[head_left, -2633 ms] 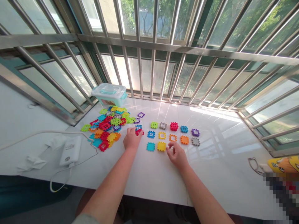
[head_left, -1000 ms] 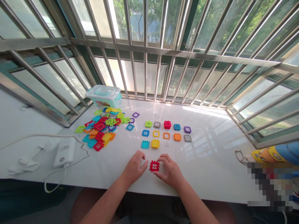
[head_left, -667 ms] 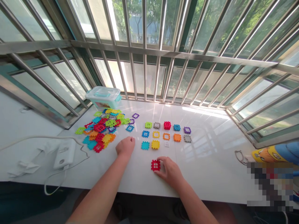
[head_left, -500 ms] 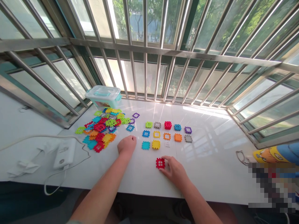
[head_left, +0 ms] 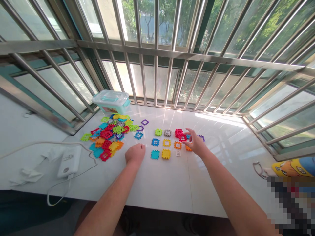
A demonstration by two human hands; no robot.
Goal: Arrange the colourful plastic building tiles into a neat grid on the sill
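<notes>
My right hand (head_left: 196, 143) reaches over the laid-out rows of tiles and pinches a red window tile (head_left: 182, 138) just in front of the red tile (head_left: 178, 132) in the back row. Around it lie green (head_left: 158, 132), grey (head_left: 167, 132), blue (head_left: 155, 142), yellow (head_left: 166, 143) and orange (head_left: 177, 145) tiles, with a teal (head_left: 155, 154) and a yellow tile (head_left: 166, 154) in the front row and a small white piece (head_left: 178, 153). My left hand (head_left: 135, 154) rests curled on the white table (head_left: 159, 183), left of the teal tile, with nothing seen in it.
A heap of several coloured tiles (head_left: 110, 134) lies at the left, with a lidded teal box (head_left: 111, 101) behind it. A white charger with cable (head_left: 67, 161) sits at the near left. Metal window bars (head_left: 157, 55) close off the back and sides.
My right hand has carried the red window tile from the table's near edge forward and right into the rows. My left hand has let go and moved left, where it now rests.
</notes>
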